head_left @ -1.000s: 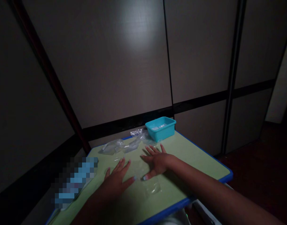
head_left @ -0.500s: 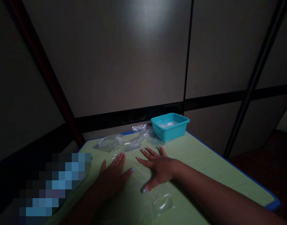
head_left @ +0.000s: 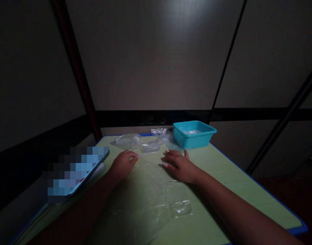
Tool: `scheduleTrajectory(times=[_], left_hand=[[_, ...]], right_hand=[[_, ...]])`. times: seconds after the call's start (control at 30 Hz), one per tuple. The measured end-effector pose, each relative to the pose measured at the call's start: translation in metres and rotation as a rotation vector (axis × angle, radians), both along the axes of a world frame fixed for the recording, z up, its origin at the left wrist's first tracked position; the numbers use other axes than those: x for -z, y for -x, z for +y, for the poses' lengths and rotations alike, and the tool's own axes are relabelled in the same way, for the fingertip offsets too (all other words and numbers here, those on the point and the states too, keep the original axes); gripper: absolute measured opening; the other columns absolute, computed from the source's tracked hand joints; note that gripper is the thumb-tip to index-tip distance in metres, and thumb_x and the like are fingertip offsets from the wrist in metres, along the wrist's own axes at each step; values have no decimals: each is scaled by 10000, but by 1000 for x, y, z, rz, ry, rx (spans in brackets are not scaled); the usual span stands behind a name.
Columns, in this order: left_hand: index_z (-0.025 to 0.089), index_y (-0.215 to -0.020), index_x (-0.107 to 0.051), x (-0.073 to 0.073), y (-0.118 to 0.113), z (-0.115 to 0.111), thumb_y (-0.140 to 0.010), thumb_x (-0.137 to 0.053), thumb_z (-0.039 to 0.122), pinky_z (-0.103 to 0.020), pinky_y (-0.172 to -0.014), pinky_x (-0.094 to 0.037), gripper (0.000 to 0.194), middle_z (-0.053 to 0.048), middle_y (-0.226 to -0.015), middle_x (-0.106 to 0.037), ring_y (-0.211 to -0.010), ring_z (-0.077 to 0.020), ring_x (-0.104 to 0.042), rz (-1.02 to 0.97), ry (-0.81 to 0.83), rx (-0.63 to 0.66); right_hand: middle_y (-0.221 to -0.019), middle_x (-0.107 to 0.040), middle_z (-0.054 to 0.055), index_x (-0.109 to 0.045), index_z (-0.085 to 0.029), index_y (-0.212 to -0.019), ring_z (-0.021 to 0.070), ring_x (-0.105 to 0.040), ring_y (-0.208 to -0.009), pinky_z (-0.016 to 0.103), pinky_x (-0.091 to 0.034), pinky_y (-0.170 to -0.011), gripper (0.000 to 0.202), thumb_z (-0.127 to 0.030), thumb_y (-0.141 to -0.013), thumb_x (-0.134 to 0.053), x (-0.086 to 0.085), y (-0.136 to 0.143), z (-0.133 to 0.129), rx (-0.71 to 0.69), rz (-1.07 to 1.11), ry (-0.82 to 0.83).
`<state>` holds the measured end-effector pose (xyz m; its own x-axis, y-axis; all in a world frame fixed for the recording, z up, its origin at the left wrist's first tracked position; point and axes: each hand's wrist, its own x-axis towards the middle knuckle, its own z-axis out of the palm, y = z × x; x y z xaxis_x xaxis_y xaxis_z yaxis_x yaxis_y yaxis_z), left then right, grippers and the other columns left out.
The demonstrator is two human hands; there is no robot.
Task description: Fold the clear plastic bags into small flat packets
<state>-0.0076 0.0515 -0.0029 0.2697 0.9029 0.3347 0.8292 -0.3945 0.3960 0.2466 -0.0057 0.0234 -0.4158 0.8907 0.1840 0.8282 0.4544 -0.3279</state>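
Note:
A thin clear plastic bag (head_left: 145, 204) lies spread out flat on the light green table, its surface wrinkled and faintly shiny. At its far left corner is my left hand (head_left: 122, 165), fingers curled, with thumb and forefinger meeting on the plastic. Over the far right part of the bag rests my right hand (head_left: 181, 166); its fingers are loosely bent and apart, the little finger raised, and the thumb is clear of the others. The fingertips of the right hand are partly hidden behind one another.
Crumpled clear plastic bags (head_left: 127, 141) lie along the far table edge. Beside them stands a turquoise basin (head_left: 196, 141) with something pale inside. At the left, a tilted phone or tablet (head_left: 81, 173) with a blurred screen leans on the table (head_left: 229, 190). Dark panelled doors rise behind.
Both hands lay flat with fingers spread; now the left is curled into a pinch and the right is loosely bent, both farther forward on the bag. The view has shifted left.

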Motion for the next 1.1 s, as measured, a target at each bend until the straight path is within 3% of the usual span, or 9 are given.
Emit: scheduleTrajectory(times=[0.27, 0.47, 0.6, 0.7, 0.8, 0.93, 1.1], left_hand=[[175, -735, -682, -7, -3, -4, -757, -470, 309, -265, -825, -432, 252, -38, -857, -677, -860, -180, -601, -245, 26, 24], [166, -804, -684, -20, -10, -13, -763, -498, 388, -287, -864, -421, 292, -40, -897, -687, -914, -192, -600, -632, 12, -81], [119, -766, -668, -23, -16, -19, -778, -486, 436, -325, -830, -443, 366, -88, -811, -700, -800, -198, -640, -901, 145, -60], [94, -708, -628, -22, -17, -21, -777, -467, 462, -336, -742, -477, 407, -105, -702, -683, -671, -197, -645, -982, 239, -62], [122, -742, -610, -20, -15, -18, -763, -475, 441, -315, -718, -480, 347, -78, -748, -668, -729, -198, -631, -804, 106, -111], [156, -880, -620, -15, -8, -14, -729, -529, 376, -348, -859, -409, 283, -77, -937, -639, -920, -225, -563, -325, -167, -210], [238, -854, -686, -11, -7, -16, -770, -495, 392, -362, -925, -339, 259, -34, -960, -668, -996, -234, -527, -35, -51, -178]], right_hand=[[-1282, -471, 100, -540, -262, -1167, 273, -334, -1235, 592, -77, -1006, 364, -397, -862, -394, 0, -2, 2, 7, 16, -12], [-1271, -475, 103, -536, -270, -1164, 276, -348, -1222, 599, -167, -974, 368, -417, -865, -380, 0, -2, 2, -14, 28, -2], [-1264, -480, 100, -527, -269, -1175, 275, -356, -1216, 585, -177, -978, 372, -417, -862, -391, 1, -1, 1, -22, 26, -8], [-1264, -478, 97, -528, -266, -1175, 271, -357, -1215, 560, -201, -981, 369, -412, -863, -395, 1, -1, 2, -32, 30, -4], [-1255, -484, 103, -539, -244, -1170, 259, -360, -1215, 495, -238, -988, 368, -395, -863, -402, 2, -1, 2, -43, 31, -12], [-1256, -482, 107, -535, -236, -1177, 255, -360, -1215, 465, -256, -985, 367, -374, -869, -392, 3, -1, 2, -51, 24, -20], [-1244, -494, 96, -539, -238, -1170, 247, -369, -1205, 455, -258, -988, 352, -351, -868, -397, 2, 0, 1, -62, 26, -27]])
